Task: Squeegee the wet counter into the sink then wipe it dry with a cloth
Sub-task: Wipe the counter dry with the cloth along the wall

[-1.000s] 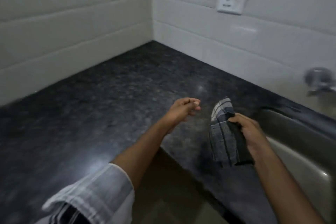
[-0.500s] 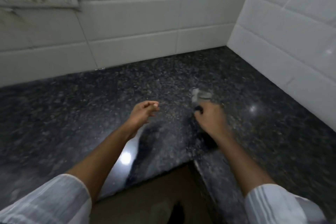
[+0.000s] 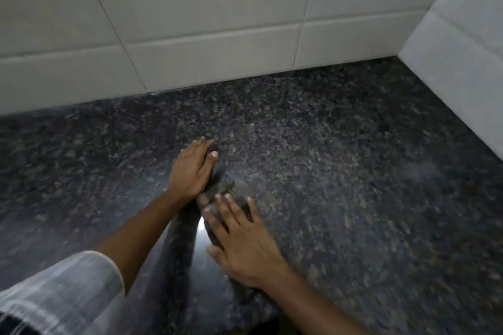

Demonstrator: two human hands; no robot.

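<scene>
The dark cloth (image 3: 217, 185) was blurred and mostly hidden under both flat, spread hands: left hand (image 3: 190, 168), right hand (image 3: 239, 239), near the counter's (image 3: 353, 171) front edge.

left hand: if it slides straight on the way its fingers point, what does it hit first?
The left hand lies flat, fingers aimed up and slightly right across the dark granite counter. Bare counter lies ahead; the first thing met would likely be the white tiled back wall. Depth is hard to judge.
</scene>
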